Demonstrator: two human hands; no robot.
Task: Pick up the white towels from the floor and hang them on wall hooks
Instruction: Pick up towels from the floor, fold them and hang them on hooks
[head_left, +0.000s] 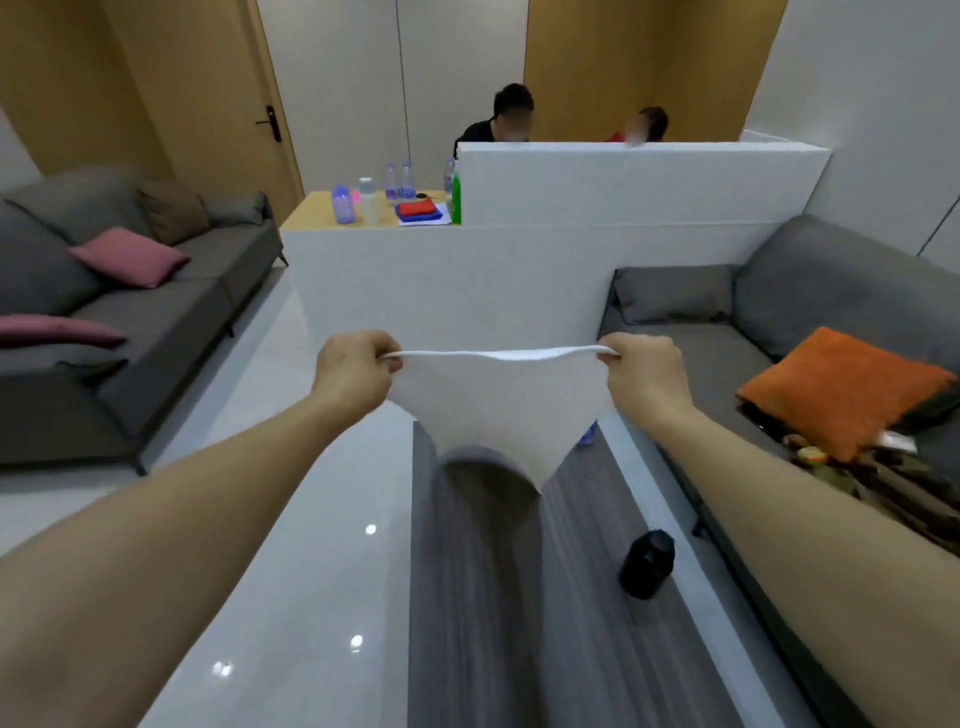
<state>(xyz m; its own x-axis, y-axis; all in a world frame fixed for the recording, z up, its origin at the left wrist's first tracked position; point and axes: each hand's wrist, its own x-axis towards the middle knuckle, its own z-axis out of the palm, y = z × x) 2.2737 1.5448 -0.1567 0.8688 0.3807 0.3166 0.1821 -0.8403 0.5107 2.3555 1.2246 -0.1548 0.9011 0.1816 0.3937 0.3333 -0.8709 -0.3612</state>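
Observation:
A white towel (493, 405) hangs spread in front of me, its top edge stretched level between both hands. My left hand (356, 371) pinches the top left corner and my right hand (644, 374) pinches the top right corner. The cloth tapers down to a point above a grey wood-grain table (582, 597). Both arms are stretched forward. No wall hooks show in this view, and no other white towel is visible on the floor.
A black jar (647, 569) stands on the grey table. Grey sofas flank me: left (130, 322) with pink cushions, right (779, 312) with an orange cushion (841, 389). A white partition (519, 270) stands ahead, with a bottle-laden counter (322, 210) and two seated people behind it.

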